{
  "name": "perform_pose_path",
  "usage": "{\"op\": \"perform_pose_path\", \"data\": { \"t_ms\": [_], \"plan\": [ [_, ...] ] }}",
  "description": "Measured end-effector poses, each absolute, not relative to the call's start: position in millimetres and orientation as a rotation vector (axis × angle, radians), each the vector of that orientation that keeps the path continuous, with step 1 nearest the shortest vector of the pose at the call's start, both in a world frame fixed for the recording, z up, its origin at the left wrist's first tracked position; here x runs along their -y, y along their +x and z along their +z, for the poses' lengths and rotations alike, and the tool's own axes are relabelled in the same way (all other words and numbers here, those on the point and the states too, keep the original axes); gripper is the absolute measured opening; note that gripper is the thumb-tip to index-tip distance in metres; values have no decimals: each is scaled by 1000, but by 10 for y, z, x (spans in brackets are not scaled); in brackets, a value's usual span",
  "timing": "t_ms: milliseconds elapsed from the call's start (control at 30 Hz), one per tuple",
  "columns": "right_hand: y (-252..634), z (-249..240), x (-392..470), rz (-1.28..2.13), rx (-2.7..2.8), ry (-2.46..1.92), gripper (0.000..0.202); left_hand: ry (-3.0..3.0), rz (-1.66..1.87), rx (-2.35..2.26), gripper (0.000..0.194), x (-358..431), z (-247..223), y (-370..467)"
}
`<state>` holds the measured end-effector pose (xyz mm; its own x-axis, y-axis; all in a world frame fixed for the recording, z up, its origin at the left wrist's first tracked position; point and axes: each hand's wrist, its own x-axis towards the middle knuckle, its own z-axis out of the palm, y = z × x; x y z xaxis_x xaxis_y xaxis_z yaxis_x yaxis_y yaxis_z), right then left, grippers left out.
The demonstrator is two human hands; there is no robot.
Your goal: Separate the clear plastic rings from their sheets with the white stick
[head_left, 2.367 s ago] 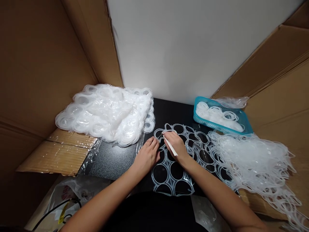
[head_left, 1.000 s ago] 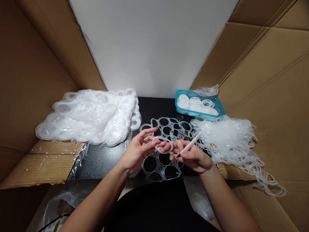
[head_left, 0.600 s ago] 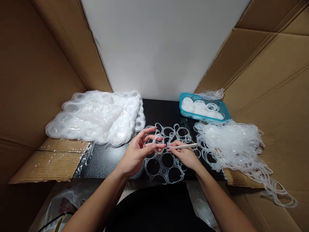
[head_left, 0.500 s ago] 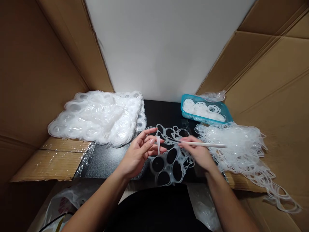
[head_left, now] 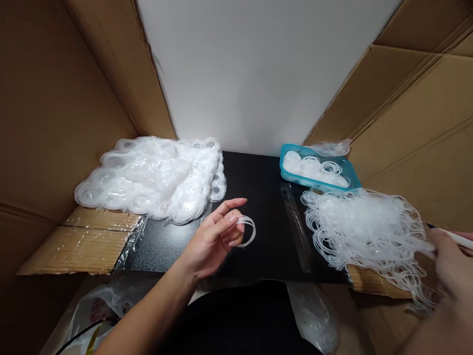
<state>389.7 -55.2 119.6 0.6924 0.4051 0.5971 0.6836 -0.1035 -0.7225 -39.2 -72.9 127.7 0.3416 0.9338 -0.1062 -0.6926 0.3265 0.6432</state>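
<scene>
Pinched in my left hand point(head_left: 218, 231) are a few thin white rings point(head_left: 251, 231), held over the black work surface point(head_left: 266, 197). My right hand point(head_left: 453, 261), blurred at the right edge, has its fingers closed on a white stick-like tool point(head_left: 458, 239). It is beside a heap of tangled clear ring webbing point(head_left: 365, 227), and some webbing seems to touch its fingers. A blue tray point(head_left: 318, 183) behind the heap holds loose white rings point(head_left: 314, 167).
At the left lies a thick stack of white ring sheets point(head_left: 155, 177). Cardboard walls point(head_left: 417, 108) stand on both sides, with a white panel point(head_left: 258, 74) at the back. Plastic bags point(head_left: 314, 315) hang below the front edge.
My right hand has moved from the middle to the far right with the tool. The ring webbing between my hands has left the middle, and rings remain in my left hand.
</scene>
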Motion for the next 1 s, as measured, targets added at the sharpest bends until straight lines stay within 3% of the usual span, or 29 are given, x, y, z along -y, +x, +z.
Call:
{"op": "perform_pose_path", "data": {
  "t_ms": [67,200,300,400,733,1000],
  "plan": [
    [3537,1201,527,-207,906,-1685,23,545,1102,-501,33,730,1297,-372],
    [2645,1279,469,434,1270,-1373,14,551,1068,-519,32,744,1339,-334],
    [2087,1380,488,922,1543,-1148,30,587,1078,-545,33,765,1358,-309],
    [1762,1480,519,1154,1695,-1067,34,625,1078,-601,34,787,1370,-291],
    [1623,1453,498,1123,1873,-1051,17,732,1041,-594,37,785,1389,-291],
    [1587,1454,542,803,1944,-1039,7,818,1039,-677,40,782,1362,-288]
  ]
}}
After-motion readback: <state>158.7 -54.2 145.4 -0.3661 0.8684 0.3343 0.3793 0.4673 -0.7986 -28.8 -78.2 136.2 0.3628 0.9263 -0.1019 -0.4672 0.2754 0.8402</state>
